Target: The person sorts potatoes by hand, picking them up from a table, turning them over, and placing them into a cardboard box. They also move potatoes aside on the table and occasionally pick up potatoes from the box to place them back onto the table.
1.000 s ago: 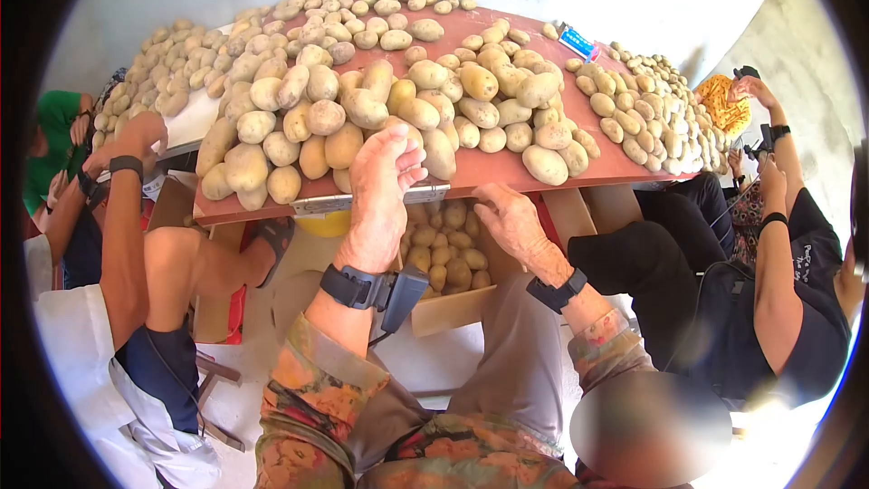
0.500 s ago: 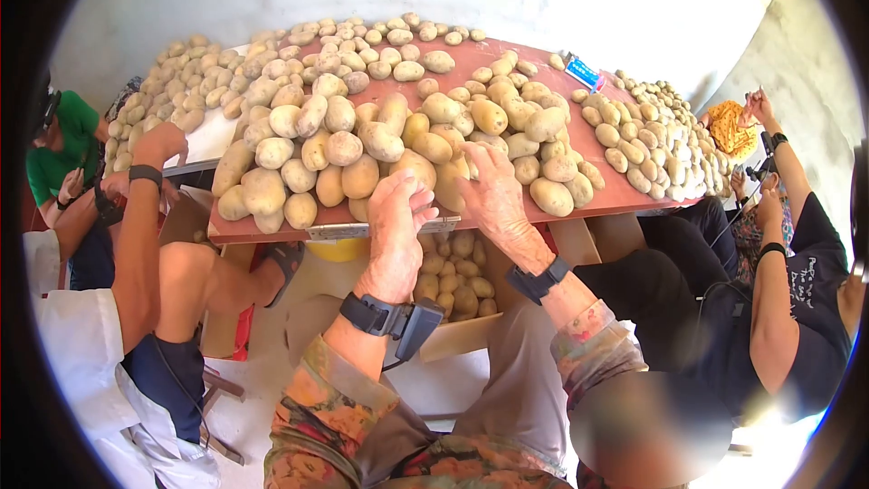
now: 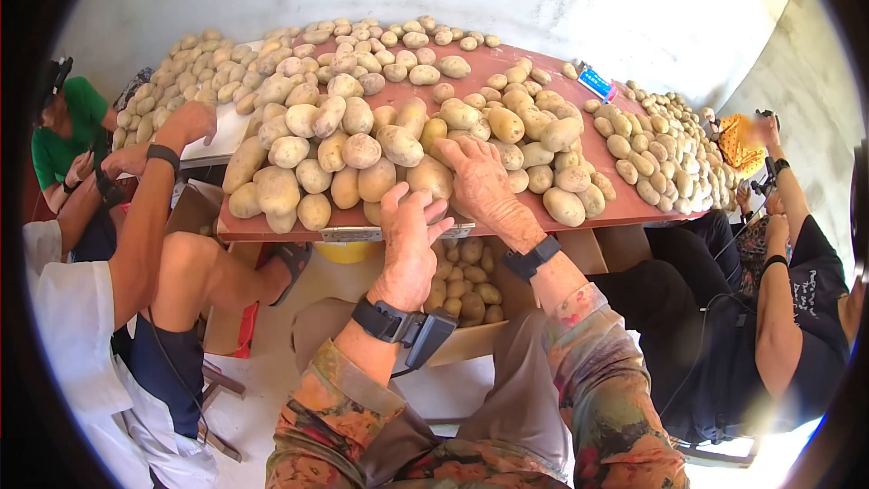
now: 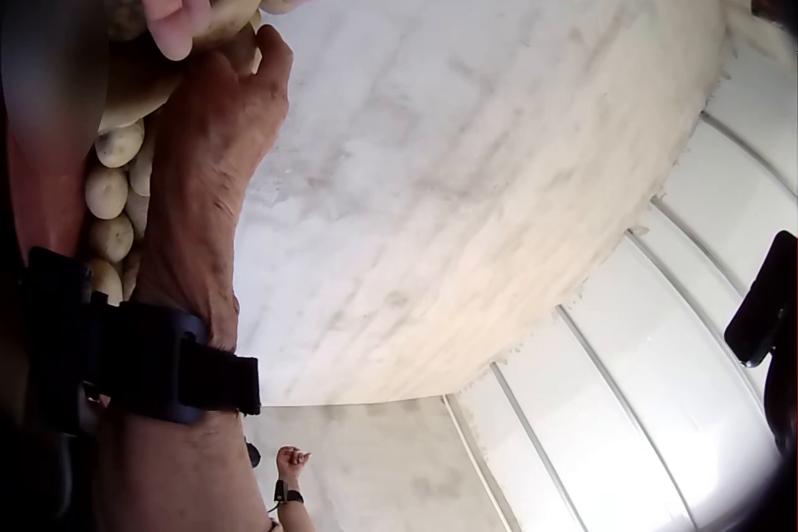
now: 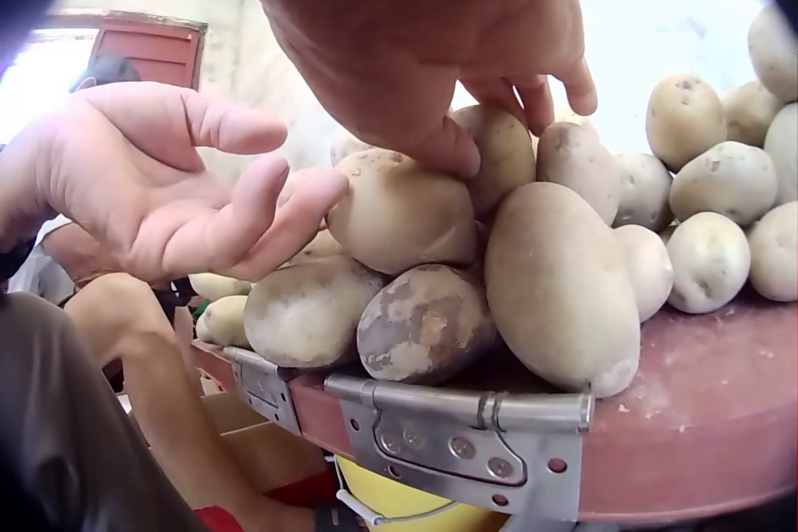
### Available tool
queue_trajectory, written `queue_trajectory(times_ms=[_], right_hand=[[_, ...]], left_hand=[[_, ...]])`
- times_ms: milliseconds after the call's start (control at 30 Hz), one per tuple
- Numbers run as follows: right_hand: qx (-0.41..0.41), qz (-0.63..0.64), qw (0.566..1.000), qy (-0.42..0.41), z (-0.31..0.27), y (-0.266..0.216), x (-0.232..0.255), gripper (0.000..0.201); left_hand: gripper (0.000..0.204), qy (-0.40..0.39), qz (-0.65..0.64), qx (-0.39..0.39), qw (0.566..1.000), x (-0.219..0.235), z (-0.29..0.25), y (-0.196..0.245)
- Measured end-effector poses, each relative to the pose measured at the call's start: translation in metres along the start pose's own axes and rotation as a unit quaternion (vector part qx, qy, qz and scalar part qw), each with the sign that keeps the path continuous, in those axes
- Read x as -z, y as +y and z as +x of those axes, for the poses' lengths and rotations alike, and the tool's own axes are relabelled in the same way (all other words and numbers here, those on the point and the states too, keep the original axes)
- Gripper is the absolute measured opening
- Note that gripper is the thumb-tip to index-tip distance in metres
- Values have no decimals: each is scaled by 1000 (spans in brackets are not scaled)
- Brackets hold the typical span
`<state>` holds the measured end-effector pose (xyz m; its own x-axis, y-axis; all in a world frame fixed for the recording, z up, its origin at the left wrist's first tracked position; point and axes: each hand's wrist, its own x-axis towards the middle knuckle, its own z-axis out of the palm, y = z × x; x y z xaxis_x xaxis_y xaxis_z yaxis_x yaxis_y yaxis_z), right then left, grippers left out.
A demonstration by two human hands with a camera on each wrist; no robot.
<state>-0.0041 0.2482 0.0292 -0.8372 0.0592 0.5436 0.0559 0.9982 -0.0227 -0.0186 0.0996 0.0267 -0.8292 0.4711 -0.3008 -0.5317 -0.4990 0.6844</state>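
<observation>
Potatoes lie heaped on a reddish-brown table [image 3: 588,213]. My right hand [image 3: 484,186] reaches over the front of the middle heap. In the right wrist view its thumb and fingers are bent around a potato [image 5: 501,168] near the top of the pile. Lower and to the left, my left hand [image 3: 407,258] is at the table edge, palm turned up and fingers loosely spread. Its fingertips are right at a rounded potato [image 5: 405,214] at the front of the heap. A large oval potato [image 5: 561,289] stands beside it, above a metal hinge [image 5: 461,432].
Below the table edge, between the knees, a cardboard box [image 3: 453,349] holds several potatoes. A yellow bucket [image 3: 351,252] stands under the table. A blue packet [image 3: 596,83] lies toward the back. Other people sit close on both sides, one reaching an arm [image 3: 136,217] to the table.
The right hand has risen from below the table edge onto the heap, its fingers now about a potato. The left hand has lowered, its fingers spreading near the front potatoes.
</observation>
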Motion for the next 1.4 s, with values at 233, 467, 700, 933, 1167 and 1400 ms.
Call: queue_trajectory(times_ms=[233, 467, 700, 933, 1167, 1400], right_hand=[[-2, 20, 999, 27, 0, 3, -3, 45], [-114, 223, 960, 125, -14, 4, 10, 43], [-253, 371, 889, 86, -62, -3, 63, 36], [-284, 335, 895, -86, -132, 13, 53, 36], [-346, 292, 876, -167, -152, 29, 36, 34], [-254, 265, 924, -110, -142, 23, 36, 32]], left_hand=[[62, -9, 63, 0, 998, 0, 2, 2], [62, -14, 52, -5, 999, 2, 5, -2], [59, -6, 68, -17, 998, 4, 5, 3], [48, 13, 34, -95, 995, 12, 7, 20], [47, 10, 7, -112, 994, 18, 11, 19], [54, -26, 57, -80, 995, 17, 14, 10]])
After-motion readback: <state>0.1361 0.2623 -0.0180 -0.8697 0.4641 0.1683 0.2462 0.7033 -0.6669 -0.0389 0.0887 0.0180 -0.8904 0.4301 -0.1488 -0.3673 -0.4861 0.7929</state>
